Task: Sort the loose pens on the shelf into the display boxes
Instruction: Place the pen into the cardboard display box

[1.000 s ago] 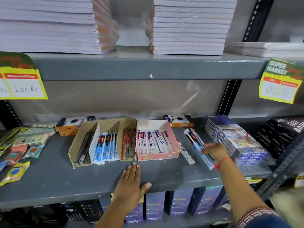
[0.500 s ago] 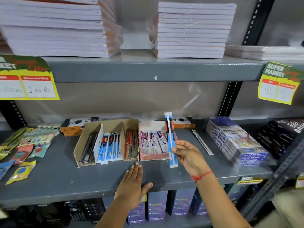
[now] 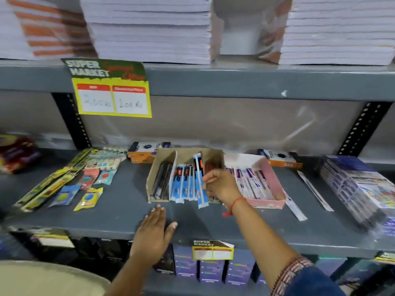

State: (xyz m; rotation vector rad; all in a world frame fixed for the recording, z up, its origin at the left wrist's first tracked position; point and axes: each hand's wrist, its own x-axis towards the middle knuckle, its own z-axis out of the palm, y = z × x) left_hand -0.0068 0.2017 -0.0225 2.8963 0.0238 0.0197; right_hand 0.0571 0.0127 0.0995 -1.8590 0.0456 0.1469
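My right hand (image 3: 221,184) grips a blue pen pack (image 3: 199,182) over the brown display box (image 3: 183,174); my left hand (image 3: 152,233) lies open, flat on the shelf (image 3: 106,210).

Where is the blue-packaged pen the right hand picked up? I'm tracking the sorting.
In the head view, the blue-packaged pen is in the right hand, over the brown cardboard display box, beside matching blue packs.

My left hand (image 3: 152,233) and forearm are bare, with nothing worn on them. Round my right wrist there is a thin red thread (image 3: 233,205), knotted, with a short end hanging loose. Higher up that arm, my blue sleeve (image 3: 310,283) ends in a woven cuff band (image 3: 292,272) patterned in dark red and white.
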